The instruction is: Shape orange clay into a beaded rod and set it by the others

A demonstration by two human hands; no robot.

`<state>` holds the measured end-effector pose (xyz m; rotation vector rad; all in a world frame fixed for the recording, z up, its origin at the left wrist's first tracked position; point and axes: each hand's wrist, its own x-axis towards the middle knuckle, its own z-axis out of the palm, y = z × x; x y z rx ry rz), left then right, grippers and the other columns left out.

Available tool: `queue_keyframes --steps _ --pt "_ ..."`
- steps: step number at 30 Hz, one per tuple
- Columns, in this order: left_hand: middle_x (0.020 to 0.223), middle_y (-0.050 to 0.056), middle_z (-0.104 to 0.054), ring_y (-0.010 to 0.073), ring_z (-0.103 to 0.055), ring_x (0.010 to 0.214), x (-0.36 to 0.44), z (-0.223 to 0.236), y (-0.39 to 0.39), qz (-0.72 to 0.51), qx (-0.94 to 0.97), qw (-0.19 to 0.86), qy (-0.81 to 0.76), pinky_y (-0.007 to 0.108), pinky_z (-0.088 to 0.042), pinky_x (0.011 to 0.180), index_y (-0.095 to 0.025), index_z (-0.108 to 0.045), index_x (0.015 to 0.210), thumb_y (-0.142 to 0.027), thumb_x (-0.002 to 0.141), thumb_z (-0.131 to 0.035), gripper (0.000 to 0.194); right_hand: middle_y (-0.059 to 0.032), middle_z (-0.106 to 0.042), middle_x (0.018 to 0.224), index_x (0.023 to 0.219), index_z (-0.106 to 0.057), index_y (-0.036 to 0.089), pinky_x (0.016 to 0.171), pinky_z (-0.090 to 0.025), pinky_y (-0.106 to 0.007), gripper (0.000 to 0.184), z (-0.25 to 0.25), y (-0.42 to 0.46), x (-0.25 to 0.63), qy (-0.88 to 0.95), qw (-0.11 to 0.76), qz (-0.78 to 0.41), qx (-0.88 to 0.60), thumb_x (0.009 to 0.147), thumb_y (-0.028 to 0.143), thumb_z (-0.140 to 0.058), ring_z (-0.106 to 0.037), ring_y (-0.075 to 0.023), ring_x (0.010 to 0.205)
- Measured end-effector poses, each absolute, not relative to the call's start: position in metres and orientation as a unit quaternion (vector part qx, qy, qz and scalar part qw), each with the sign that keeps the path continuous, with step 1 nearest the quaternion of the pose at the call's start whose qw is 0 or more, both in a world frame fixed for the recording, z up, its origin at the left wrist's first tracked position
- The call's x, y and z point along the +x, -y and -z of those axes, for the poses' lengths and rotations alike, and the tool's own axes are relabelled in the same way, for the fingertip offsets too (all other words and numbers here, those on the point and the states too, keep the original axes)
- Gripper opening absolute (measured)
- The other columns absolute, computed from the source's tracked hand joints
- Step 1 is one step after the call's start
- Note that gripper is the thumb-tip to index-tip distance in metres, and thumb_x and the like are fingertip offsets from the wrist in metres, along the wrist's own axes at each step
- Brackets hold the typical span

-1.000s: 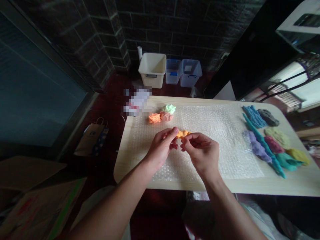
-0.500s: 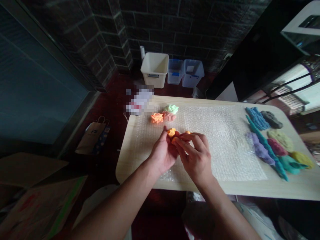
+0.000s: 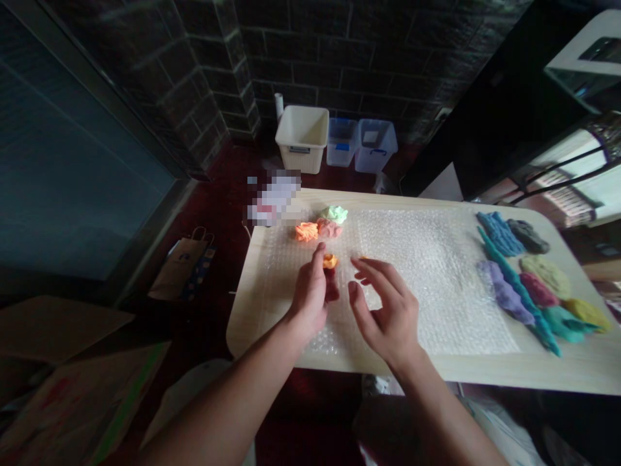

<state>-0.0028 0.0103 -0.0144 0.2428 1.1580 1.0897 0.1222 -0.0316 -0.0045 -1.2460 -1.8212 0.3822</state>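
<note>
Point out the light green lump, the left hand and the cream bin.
Light green lump [image 3: 334, 213]: head view, middle of its top.
Left hand [image 3: 309, 294]: head view, back of the hand.
Cream bin [image 3: 301, 160]: head view, front wall.

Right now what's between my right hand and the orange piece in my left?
In the head view, the stretch from right hand to orange piece shows only bubble wrap.

Three lumps left on bubble wrap; bins behind table, apparently on floor.
</note>
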Motion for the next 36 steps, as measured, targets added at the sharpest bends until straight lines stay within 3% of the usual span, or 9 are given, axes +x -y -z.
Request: queue_keyframes --steps 3,8,11,13,16,24,30,33,36 --pt "0.055 -0.004 -0.046 0.0077 -0.039 0.044 -0.001 0.012 -0.002 -0.454 0.223 0.691 -0.516 0.022 -0.024 0.042 -0.019 -0.056 0.067 -0.07 0.082 -0.071 0.056 -0.012 -0.068 0.129 0.145 -0.061 0.025 0.078 -0.062 -0.039 0.048 0.002 0.026 0.13 0.719 0.429 -0.239 -0.492 0.098 0.027 -0.069 -0.071 -0.0224 0.096" --pt "0.052 -0.008 -0.031 0.0057 -0.025 0.042 -0.003 0.017 -0.004 -0.403 0.199 0.763 -0.464 0.021 -0.018 0.042 -0.016 -0.061 0.068 -0.075 0.085 -0.063 0.062 -0.0071 -0.077 0.103 0.122 -0.074 0.024 0.08 -0.06 -0.038 0.025 0.007 0.018 0.137 0.588 0.498 -0.376 -0.515 0.099 0.032 -0.069 -0.072 -0.0201 0.085" --pt "0.062 -0.005 -0.045 0.0052 -0.037 0.05 -0.009 0.019 -0.014 -0.471 0.146 0.773 -0.4 0.019 -0.03 0.048 -0.013 -0.068 0.079 -0.036 0.079 -0.081 0.026 -0.0054 -0.076 0.096 0.116 -0.074 0.023 0.072 -0.06 -0.033 0.022 0.006 0.012 0.144 0.405 0.577 -0.517 -0.484 0.099 0.035 -0.066 -0.071 -0.0175 0.078" --pt "0.075 0.0 -0.058 0.0053 -0.047 0.059 -0.012 0.018 -0.021 -0.508 0.143 0.758 -0.383 0.018 -0.037 0.055 -0.011 -0.069 0.085 -0.008 0.071 -0.078 0.017 -0.0056 -0.076 0.095 0.113 -0.075 0.022 0.068 -0.059 -0.031 0.022 0.003 0.009 0.148 0.331 0.579 -0.59 -0.456 0.098 0.035 -0.065 -0.07 -0.0161 0.074" --pt "0.082 0.005 -0.063 0.006 -0.051 0.061 -0.018 0.015 -0.027 -0.519 0.133 0.753 -0.381 0.017 -0.038 0.056 -0.008 -0.07 0.091 -0.001 0.079 -0.069 0.013 -0.0051 -0.076 0.093 0.11 -0.074 0.022 0.065 -0.058 -0.028 0.022 0.002 0.008 0.151 0.295 0.564 -0.632 -0.443 0.094 0.036 -0.07 -0.069 -0.0147 0.07" --pt "0.058 -0.006 -0.043 0.0035 -0.034 0.043 -0.03 0.007 -0.037 -0.541 0.073 0.729 -0.413 0.016 -0.026 0.043 -0.01 -0.065 0.083 -0.008 0.094 -0.055 0.015 -0.0089 -0.077 0.111 0.108 -0.07 0.023 0.091 -0.061 -0.04 0.019 0.04 0.021 0.132 0.573 0.489 -0.409 -0.516 0.09 0.018 -0.07 -0.075 -0.0227 0.098" --pt "0.045 -0.009 -0.021 0.0058 -0.015 0.035 -0.031 0.0 -0.035 -0.511 0.048 0.74 -0.435 0.021 -0.01 0.036 -0.02 -0.036 0.057 -0.034 0.105 -0.048 0.051 -0.0136 -0.072 0.121 0.118 -0.068 0.02 0.095 -0.06 -0.043 0.026 0.035 0.028 0.121 0.752 0.372 -0.231 -0.492 0.093 0.013 -0.063 -0.071 -0.0263 0.109" --pt "0.044 -0.01 -0.024 0.0053 -0.018 0.035 -0.028 0.001 -0.033 -0.525 0.088 0.741 -0.41 0.017 -0.016 0.035 -0.016 -0.059 0.073 -0.025 0.104 -0.051 0.034 -0.0126 -0.073 0.118 0.114 -0.071 0.02 0.096 -0.059 -0.046 0.022 0.02 0.027 0.13 0.756 0.382 -0.189 -0.496 0.093 0.023 -0.068 -0.07 -0.0281 0.11" --pt "0.06 -0.003 -0.057 0.0043 -0.04 0.042 -0.026 0.005 -0.031 -0.539 0.129 0.748 -0.364 0.014 -0.032 0.04 -0.014 -0.069 0.102 -0.01 0.097 -0.058 0.013 -0.0099 -0.076 0.107 0.105 -0.074 0.02 0.087 -0.059 -0.041 0.015 0.009 0.022 0.149 0.694 0.437 -0.166 -0.547 0.096 0.027 -0.065 -0.073 -0.0247 0.099"
